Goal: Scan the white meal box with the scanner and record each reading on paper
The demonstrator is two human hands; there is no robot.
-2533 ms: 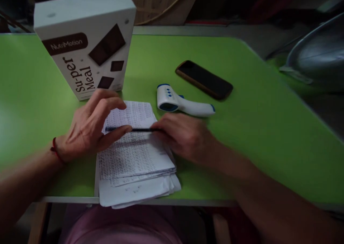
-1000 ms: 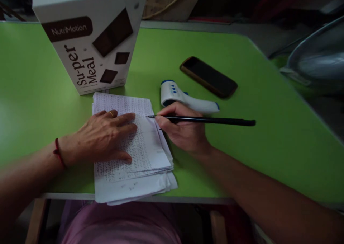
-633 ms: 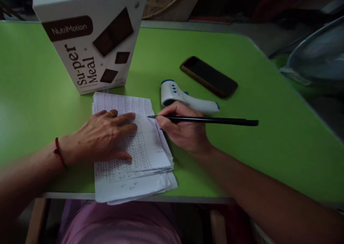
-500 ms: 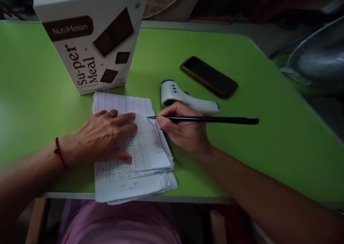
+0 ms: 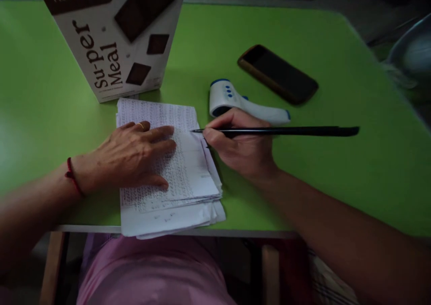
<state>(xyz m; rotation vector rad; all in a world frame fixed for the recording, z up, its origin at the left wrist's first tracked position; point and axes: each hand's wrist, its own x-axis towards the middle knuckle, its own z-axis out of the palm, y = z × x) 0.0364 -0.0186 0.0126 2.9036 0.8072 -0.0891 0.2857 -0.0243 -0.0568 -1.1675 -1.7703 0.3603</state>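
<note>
A stack of papers [image 5: 182,161], covered in dense handwriting, lies near the front edge of the green table [image 5: 323,170]. Flat on its left half rests my left hand [image 5: 138,154], fingers spread, a ring on one finger and a red cord at the wrist. My right hand [image 5: 240,148] pinches a long black pen [image 5: 296,131] by its lower end. The pen's tip is at the right part of the top sheet; whether it touches the paper I cannot tell. Just behind the right hand lies a white and blue infrared thermometer [image 5: 235,99], partly hidden by it.
A tall white box [image 5: 134,56] marked "NutriMotion Su-per Meal" stands upright behind the papers. A phone [image 5: 278,74] in a brown case lies at the back right. Past the table's right edge is a shiny rounded object [image 5: 412,49].
The camera view has tilted down and come closer, so the table's things appear larger and the box top is cut off. Both hands keep nearly the same places on the papers.
</note>
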